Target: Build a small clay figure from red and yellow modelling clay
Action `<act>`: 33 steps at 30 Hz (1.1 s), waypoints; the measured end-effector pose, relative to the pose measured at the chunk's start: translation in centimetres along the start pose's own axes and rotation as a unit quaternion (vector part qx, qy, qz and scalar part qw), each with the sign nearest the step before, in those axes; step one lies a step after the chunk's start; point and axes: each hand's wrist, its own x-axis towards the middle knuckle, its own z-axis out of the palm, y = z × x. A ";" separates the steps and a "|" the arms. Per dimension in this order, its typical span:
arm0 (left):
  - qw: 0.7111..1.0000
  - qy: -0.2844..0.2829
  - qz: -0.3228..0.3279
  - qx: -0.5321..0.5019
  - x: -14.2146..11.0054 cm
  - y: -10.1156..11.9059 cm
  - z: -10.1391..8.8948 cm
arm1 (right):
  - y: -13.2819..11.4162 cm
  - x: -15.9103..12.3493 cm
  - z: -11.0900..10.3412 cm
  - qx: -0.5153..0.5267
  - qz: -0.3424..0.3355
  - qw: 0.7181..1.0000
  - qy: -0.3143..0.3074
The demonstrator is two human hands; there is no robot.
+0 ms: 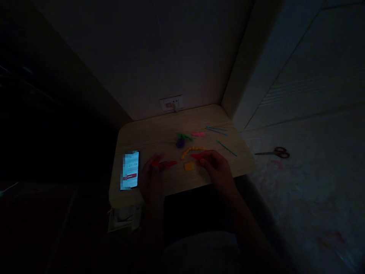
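Observation:
In dim light, my left hand [151, 173] is closed around a red piece with several pointed parts [169, 164]; its exact kind is too dark to tell. My right hand [215, 164] pinches a smaller red pointed piece [196, 156] between thumb and fingers. Between the two hands lies a small orange block [188, 166]. Just beyond it curves a bumpy orange strip [188, 151]. Farther back, a dark purple lump [180, 143] touches or sits close to a green piece [185, 136], with a pink tapered piece [198, 134] to the right.
A lit phone [130, 170] rests at the left of the small wooden table [154, 131]. Thin blue sticks [226, 148] lie at the right. Scissors [275, 152] are on the pale surface beyond the table's right edge. A wall socket [171, 103] holds a plug behind the table.

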 end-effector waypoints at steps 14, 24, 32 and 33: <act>0.996 0.058 0.034 0.052 0.3 -0.1 -1.1 | 1.4 -0.8 7.9 -0.494 -0.139 0.844 -0.154; 0.997 -0.033 -0.035 -0.059 -0.4 0.6 0.1 | 1.4 -1.1 7.7 -0.565 -0.162 0.790 -0.175; 0.995 -0.090 -0.026 -0.027 -3.4 0.7 2.4 | -1.1 -1.9 4.0 -0.288 -0.248 0.924 0.021; 0.990 -0.137 -0.035 -0.017 -4.4 0.9 3.1 | -1.5 -1.9 3.6 -0.260 -0.267 0.927 0.034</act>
